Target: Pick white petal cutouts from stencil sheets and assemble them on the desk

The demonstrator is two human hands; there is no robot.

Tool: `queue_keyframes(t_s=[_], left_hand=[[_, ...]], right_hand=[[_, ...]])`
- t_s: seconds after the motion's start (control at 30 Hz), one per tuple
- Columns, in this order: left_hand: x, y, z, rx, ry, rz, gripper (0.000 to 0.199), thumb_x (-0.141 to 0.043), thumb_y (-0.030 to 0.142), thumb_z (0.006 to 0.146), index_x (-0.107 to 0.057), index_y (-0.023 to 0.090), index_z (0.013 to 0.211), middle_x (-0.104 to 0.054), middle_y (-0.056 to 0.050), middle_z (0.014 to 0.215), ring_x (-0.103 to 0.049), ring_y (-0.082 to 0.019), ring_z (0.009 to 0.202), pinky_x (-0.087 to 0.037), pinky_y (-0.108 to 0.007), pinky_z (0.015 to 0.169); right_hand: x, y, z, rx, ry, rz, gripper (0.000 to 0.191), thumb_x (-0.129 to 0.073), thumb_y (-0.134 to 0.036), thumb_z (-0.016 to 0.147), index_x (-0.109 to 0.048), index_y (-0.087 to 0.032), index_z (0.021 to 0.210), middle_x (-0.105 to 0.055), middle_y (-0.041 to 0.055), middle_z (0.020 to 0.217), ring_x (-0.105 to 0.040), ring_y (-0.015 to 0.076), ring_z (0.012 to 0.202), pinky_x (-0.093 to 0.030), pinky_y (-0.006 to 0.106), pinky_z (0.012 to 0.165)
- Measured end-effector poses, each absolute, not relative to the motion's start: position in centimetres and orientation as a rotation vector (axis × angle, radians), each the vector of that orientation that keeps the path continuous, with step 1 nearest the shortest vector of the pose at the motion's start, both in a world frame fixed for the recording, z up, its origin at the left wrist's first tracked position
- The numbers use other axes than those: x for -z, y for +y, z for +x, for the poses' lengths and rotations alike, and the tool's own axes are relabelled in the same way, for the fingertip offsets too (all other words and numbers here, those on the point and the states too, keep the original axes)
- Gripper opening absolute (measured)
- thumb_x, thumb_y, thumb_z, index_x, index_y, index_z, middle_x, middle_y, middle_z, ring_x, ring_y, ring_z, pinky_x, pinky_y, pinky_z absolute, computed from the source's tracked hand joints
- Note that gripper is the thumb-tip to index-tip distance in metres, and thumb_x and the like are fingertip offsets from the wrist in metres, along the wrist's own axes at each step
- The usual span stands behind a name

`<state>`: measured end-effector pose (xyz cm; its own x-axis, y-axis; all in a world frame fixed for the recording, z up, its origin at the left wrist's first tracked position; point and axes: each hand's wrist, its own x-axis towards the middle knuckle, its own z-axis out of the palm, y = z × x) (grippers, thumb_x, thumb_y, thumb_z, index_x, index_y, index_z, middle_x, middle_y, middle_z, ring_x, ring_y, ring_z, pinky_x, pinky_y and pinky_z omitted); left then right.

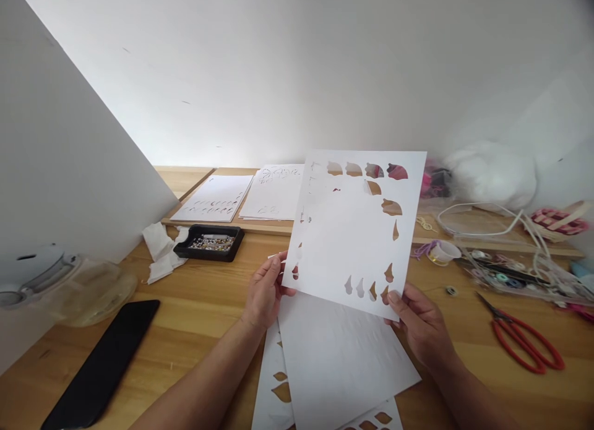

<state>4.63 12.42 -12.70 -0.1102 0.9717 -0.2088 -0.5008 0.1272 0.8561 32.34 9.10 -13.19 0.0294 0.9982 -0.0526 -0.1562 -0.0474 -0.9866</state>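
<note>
Left fingers and right fingers pinch a white cut-out sheet at its lower left and lower right corners, tilted up. Below them, loose sheets overlap on the wooden surface; red-handled scissors lie right of the right fingers.

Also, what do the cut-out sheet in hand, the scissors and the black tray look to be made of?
Cut-out sheet: matte white paper or light card; thin, with crisp-edged holes.
Scissors: dark grey metal blades, probably steel; smooth red handles, likely plastic or plastic-coated.
Black tray: probably moulded plastic, given its even colour and rounded corners.
</note>
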Motion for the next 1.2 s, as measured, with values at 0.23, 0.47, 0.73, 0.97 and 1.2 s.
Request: queue_keyframes(t_s=[0.23, 0.47, 0.73, 0.97, 1.2], left_hand=[[12.6, 12.3, 4.7, -1.400, 0.988, 0.618, 0.052, -0.058, 0.056, 0.086, -0.066, 0.013, 0.114, -0.066, -0.008, 0.081, -0.061, -0.016, 0.071, -0.049, -0.020, 0.043], [12.8, 12.3, 4.5, -1.392, 0.950, 0.619, 0.058, -0.048, 0.063, 0.088, -0.067, 0.014, 0.112, -0.067, -0.009, 0.084, -0.061, -0.017, 0.074, -0.050, -0.021, 0.045], [12.6, 12.2, 4.8, -1.373, 0.972, 0.680, 0.051, -0.058, 0.060, 0.084, -0.071, 0.012, 0.099, -0.062, -0.006, 0.079, -0.057, -0.014, 0.071, -0.049, -0.019, 0.045], [12.5, 12.3, 4.7, -1.379, 0.981, 0.641, 0.045, -0.067, 0.049, 0.081, -0.067, 0.015, 0.110, -0.064, -0.006, 0.080, -0.058, -0.015, 0.072, -0.049, -0.019, 0.045], [12.4, 12.3, 4.7, -1.369, 0.972, 0.699, 0.053, -0.054, 0.059, 0.087, -0.069, 0.013, 0.107, -0.063, -0.007, 0.081, -0.058, -0.015, 0.073, -0.050, -0.019, 0.045]], right_hand=[[12.8, 9.0, 32.3, -1.288, -1.064, -1.162, 0.022, -0.070, -0.043, 0.083, -0.065, -0.022, 0.078, -0.053, 0.0010, 0.076, -0.047, 0.0130, 0.066, -0.046, 0.022, 0.054], [12.7, 9.1, 32.2, -1.286, -1.043, -1.164, 0.023, -0.073, -0.044, 0.080, -0.067, -0.022, 0.082, -0.054, 0.0018, 0.075, -0.047, 0.0138, 0.065, -0.045, 0.023, 0.052], [13.0, 9.1, 32.3, -1.277, -1.049, -1.184, 0.022, -0.072, -0.043, 0.081, -0.067, -0.021, 0.080, -0.054, 0.0026, 0.078, -0.047, 0.0148, 0.067, -0.045, 0.024, 0.053], [13.5, 9.3, 32.7, -1.267, -1.081, -1.178, 0.022, -0.071, -0.043, 0.082, -0.066, -0.021, 0.077, -0.055, 0.0026, 0.078, -0.047, 0.0148, 0.066, -0.045, 0.025, 0.052], [13.8, 9.5, 32.8, -1.260, -1.115, -1.166, 0.016, -0.067, -0.040, 0.086, -0.066, -0.023, 0.085, -0.053, 0.0012, 0.078, -0.046, 0.0137, 0.065, -0.042, 0.024, 0.051]])
